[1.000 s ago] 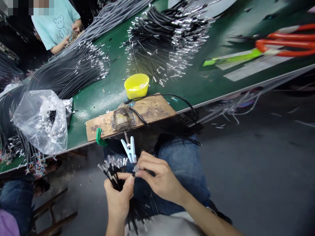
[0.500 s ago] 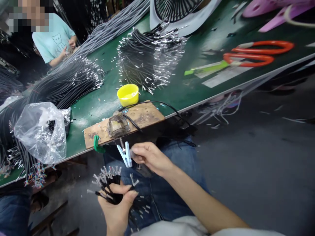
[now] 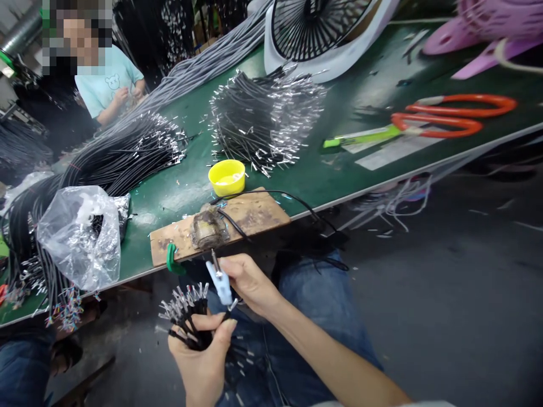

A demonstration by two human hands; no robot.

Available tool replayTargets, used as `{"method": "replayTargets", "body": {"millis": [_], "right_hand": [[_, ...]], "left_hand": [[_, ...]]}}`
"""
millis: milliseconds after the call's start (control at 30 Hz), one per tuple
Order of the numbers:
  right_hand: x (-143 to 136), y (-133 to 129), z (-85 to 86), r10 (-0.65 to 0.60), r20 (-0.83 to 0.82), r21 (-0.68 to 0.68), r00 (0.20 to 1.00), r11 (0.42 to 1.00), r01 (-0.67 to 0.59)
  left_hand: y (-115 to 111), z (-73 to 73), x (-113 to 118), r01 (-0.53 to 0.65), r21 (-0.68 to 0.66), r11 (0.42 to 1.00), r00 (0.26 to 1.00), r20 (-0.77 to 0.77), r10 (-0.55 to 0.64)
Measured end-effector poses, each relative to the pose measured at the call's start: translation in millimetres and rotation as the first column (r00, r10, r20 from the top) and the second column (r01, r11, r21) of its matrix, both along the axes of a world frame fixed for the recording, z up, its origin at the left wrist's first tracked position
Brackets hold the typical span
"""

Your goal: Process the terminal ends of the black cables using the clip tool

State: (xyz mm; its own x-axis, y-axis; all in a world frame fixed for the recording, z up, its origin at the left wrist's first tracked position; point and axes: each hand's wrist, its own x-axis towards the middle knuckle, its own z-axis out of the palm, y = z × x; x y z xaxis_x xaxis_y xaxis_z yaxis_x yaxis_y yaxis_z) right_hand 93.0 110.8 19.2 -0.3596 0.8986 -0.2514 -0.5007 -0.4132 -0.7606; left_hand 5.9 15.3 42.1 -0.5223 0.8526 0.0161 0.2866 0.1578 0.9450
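Well, the left hand [image 3: 202,362] grips black cables [image 3: 193,312] while the right hand [image 3: 250,285] pinches the blue clip [image 3: 221,287]

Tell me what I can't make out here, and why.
Head view:
Held black cables: middle hidden by the left hand.
Right hand: fingertips at the blue clothespin partly hidden by the hand itself.
White fan: top cut off by the upper edge.
White bits in the yellow bowl: too small to identify.

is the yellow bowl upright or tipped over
Upright: the yellow bowl has its opening facing up, with something whitish visible inside.
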Motion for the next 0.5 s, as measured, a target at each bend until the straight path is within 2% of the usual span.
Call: {"method": "replayTargets", "body": {"millis": [167,300,400,500], "right_hand": [[11,-2,-11.2,-0.023,0.007,-0.078,1.0,0.997,0.023],[26,-12,-20.0,-0.064,0.103,-0.047,0.993,0.997,0.069],[32,-23,-24.1,0.036,0.158,0.046,0.987,0.998,-0.044],[32,-31,-23.9,0.187,0.145,0.134,0.972,0.969,-0.206]], "left_hand": [[-7,-1.8,-1,0.015,-0.002,1.0,1.0,0.015,-0.015],[-18,-6.8,-1,0.003,-0.027,1.0,1.0,0.024,-0.002],[-22,-9.2,-2,0.005,-0.045,0.999,0.999,0.037,-0.003],[-22,-10.4,-4,0.037,-0.052,0.998,0.998,0.06,-0.033]]}}
